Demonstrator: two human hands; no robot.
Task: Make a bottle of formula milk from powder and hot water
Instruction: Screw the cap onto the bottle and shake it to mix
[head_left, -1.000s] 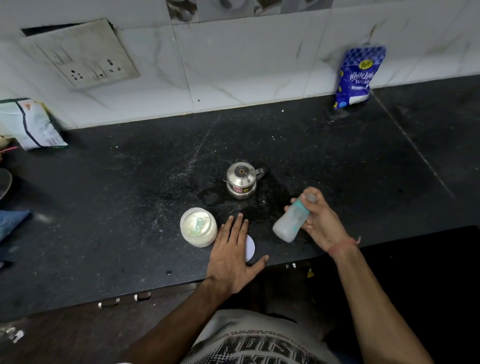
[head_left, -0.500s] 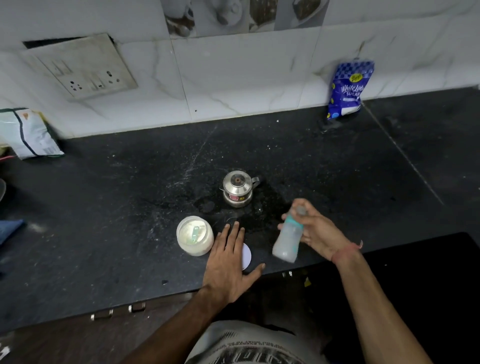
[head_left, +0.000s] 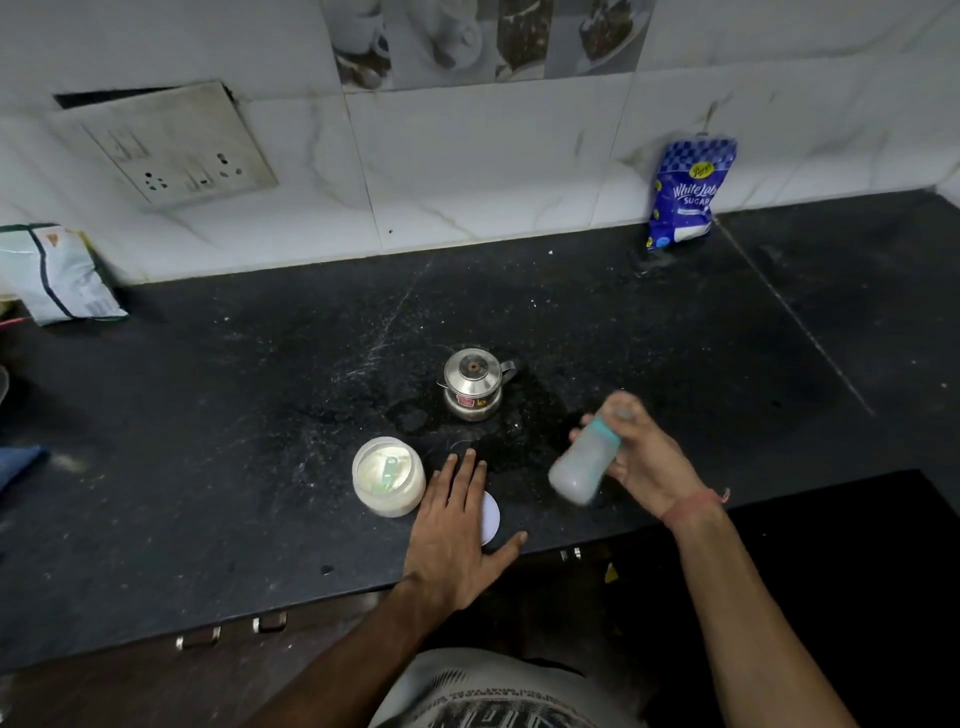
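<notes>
At the far left a printed packet (head_left: 57, 273) leans against the tiled wall, and a switch plate (head_left: 176, 145) sits above it. Further right, near the front of the black counter (head_left: 208, 441), stands the open powder jar (head_left: 387, 483), pale powder inside with a small scoop lying on it. Just beside it, the left hand (head_left: 457, 525) lies flat on the counter with its fingers straight and spread, holding nothing; the jar's white lid (head_left: 491, 517) shows from under its right edge. Behind both, farther from the person, sits a small steel kettle (head_left: 474, 383), lid on, ringed by a damp patch.

Right of the kettle and nearer the person, the right hand (head_left: 644, 467) has its grip wrapped round the neck end of the feeding bottle (head_left: 584, 462), held clear above the counter. The bottle is tilted: its long axis runs from the teal collar, up and to the far right inside the grip, down to the base at the near left. It looks milky and blurred, so I judge it is being shaken to mix.

What matters next is that the bottle lies to the right of the flat hand, well apart from the jar, with the right hand alone in charge of it. At the far right a blue sugar bag (head_left: 685, 195) rests against the wall.
</notes>
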